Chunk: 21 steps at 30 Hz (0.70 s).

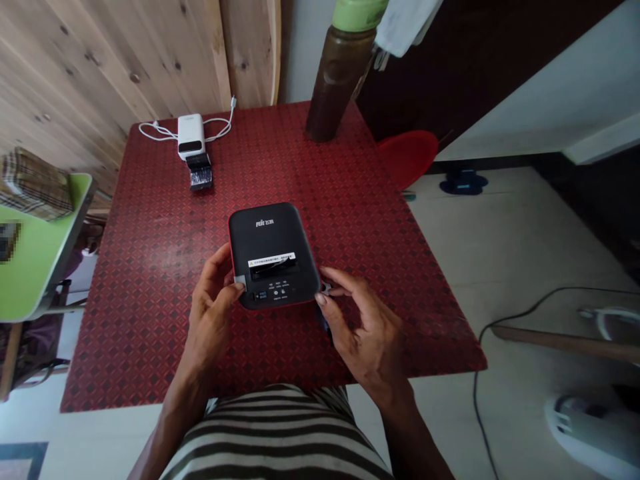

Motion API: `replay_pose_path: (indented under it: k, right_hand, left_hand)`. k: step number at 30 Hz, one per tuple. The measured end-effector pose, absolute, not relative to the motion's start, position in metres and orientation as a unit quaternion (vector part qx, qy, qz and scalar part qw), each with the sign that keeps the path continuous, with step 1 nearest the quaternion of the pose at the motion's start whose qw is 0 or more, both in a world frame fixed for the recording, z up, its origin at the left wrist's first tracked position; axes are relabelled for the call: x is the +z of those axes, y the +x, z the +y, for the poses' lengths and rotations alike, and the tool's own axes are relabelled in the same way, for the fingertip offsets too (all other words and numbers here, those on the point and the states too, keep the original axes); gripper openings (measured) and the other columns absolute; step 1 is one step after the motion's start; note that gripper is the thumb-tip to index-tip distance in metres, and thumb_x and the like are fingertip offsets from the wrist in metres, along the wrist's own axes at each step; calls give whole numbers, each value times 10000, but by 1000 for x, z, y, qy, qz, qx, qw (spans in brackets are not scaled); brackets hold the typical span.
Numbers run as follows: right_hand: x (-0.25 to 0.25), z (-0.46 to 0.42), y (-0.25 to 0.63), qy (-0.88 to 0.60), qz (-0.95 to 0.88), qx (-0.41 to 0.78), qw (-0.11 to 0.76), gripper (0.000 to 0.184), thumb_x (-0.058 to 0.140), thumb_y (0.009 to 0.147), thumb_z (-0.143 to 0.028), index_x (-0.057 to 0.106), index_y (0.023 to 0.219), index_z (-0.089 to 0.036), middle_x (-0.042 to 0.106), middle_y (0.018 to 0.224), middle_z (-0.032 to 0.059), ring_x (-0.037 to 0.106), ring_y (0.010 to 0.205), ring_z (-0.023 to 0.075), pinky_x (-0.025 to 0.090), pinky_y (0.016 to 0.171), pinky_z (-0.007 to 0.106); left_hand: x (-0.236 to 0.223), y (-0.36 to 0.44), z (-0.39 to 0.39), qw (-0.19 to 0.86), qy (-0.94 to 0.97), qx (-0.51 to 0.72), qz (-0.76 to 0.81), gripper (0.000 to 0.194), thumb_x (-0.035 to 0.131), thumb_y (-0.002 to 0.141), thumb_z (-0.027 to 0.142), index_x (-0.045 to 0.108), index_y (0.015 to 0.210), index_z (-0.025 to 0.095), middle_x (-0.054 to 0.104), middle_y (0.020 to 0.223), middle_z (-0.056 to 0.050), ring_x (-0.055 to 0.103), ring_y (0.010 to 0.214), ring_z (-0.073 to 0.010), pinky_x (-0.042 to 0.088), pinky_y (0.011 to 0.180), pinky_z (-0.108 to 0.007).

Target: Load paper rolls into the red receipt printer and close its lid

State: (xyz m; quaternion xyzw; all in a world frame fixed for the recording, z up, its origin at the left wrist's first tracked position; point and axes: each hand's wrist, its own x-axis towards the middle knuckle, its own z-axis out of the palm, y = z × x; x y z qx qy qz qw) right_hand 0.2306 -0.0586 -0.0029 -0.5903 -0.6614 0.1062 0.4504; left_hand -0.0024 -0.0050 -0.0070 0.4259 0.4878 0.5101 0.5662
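A black receipt printer [273, 233] with a red edge, white lettering and a paper slot is in front of me, over the near middle of the table. My left hand [215, 303] grips its lower left side, the thumb on a grey tab [241, 283] at the corner. At the printer's lower right corner, my right hand [363, 320] pinches a small dark plug-like piece [327, 287], thumb and fingers close against the printer's side. Something dark hangs below these fingers, partly hidden. What it is, I cannot tell.
On the red patterned table [165, 320], a white device [191, 137] with a white cable lies at the far left. A tall dark bottle [333, 80] with a green lid stands at the far edge. A red stool [410, 157] is beyond the right edge; a green table [45, 260] stands left.
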Motion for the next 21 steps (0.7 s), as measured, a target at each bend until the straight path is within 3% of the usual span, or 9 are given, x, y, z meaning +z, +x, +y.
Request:
replay_pose_path:
  k: [7, 21]
  right_hand:
    - [-9, -59, 226, -601, -638, 124, 465, 315, 674, 1133, -305, 729, 1439, -252, 885, 1198, 94, 865, 912, 238, 756, 877, 408]
    - [0, -56, 231, -596, -664, 119, 436, 300, 666, 1129, -304, 727, 1414, -232, 891, 1227, 106, 870, 912, 237, 754, 875, 404]
  left_hand:
    - [-2, 3, -6, 570, 392, 513, 508, 578, 772, 934, 286, 727, 1505, 366, 713, 1640, -45, 661, 1539, -307, 516, 1300, -514]
    - [-9, 4, -7, 559, 428, 520, 483, 540, 733, 971, 301, 713, 1509, 346, 716, 1628, -56, 631, 1562, -322, 468, 1336, -563]
